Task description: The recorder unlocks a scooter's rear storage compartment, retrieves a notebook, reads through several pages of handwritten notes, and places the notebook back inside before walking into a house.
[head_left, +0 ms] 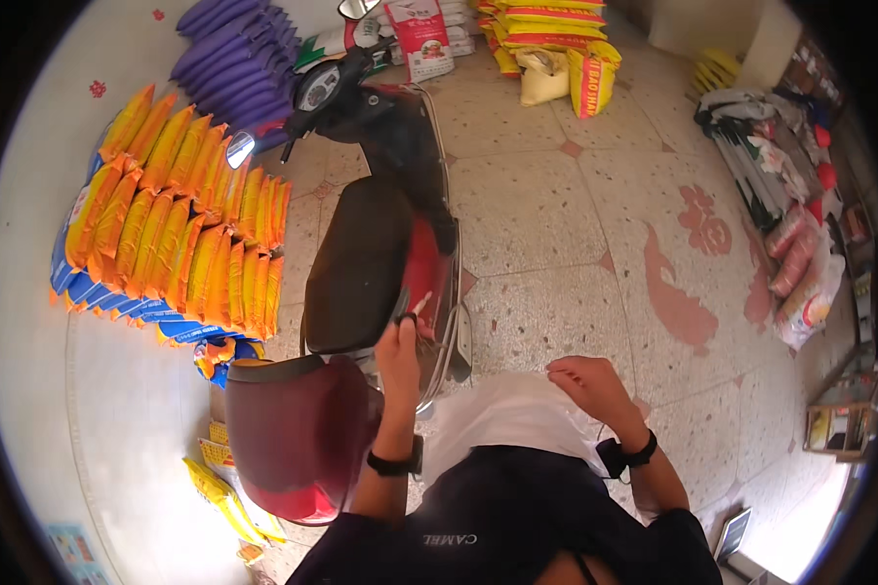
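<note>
My left hand (398, 353) is closed beside the red side panel of a motor scooter (421, 263), just right of its dark seat (356, 268). A small black loop and a slim pale tip show at its fingers; I cannot make out what they belong to. My right hand (591, 386) is held in front of me with its fingers curled together, and whatever may be between them is hidden. White material (507, 414) hangs below my dark shirt, between the two hands. Behind the seat is a dark red rear box (302, 439), close to my left forearm.
Stacked orange-yellow bags (180, 224) line the left wall, with purple bags (234, 63) behind. Yellow and red sacks (546, 39) stand at the far side. Clothes (766, 136) and pinkish packages (800, 258) lie at right. The tiled floor (537, 224) carries red decorations.
</note>
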{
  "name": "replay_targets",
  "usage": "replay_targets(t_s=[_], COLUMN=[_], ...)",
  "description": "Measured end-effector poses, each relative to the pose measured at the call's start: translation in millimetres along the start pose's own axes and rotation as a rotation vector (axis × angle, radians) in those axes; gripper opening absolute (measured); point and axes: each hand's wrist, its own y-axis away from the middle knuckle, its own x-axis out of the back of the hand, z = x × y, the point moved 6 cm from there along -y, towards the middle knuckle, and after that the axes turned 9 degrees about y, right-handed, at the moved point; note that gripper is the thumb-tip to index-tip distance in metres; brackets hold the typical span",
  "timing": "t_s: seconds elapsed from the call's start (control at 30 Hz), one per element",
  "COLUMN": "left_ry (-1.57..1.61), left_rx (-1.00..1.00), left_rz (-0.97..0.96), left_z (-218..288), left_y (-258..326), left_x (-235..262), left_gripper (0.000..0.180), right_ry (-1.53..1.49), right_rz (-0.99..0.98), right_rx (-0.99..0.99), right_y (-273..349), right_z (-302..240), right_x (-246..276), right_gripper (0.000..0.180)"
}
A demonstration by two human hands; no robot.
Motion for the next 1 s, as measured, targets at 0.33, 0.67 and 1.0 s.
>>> replay_targets(t_s=[0.33, 0.67, 1.0], left_ry=[-0.141, -0.776, -0.981], left_rx=[-0.105, -0.220, -0.062], left_rz=[0.286, 0.444, 0.589], left_z=[-35, -76, -103], left_y=[-306, -725, -908], left_x=[-56, -73, -82], left_gripper=[0.027, 0.039, 0.036], right_ry=[-0.108, -0.191, -0.133], right_rz=[0.180, 0.232, 0.095], right_rx=[-0.289, -0.861, -1.095], right_y=[-97, -214, -338], right_z=[212, 401, 441], right_x=[89, 93, 149], right_gripper=[0.017, 0.025, 0.024])
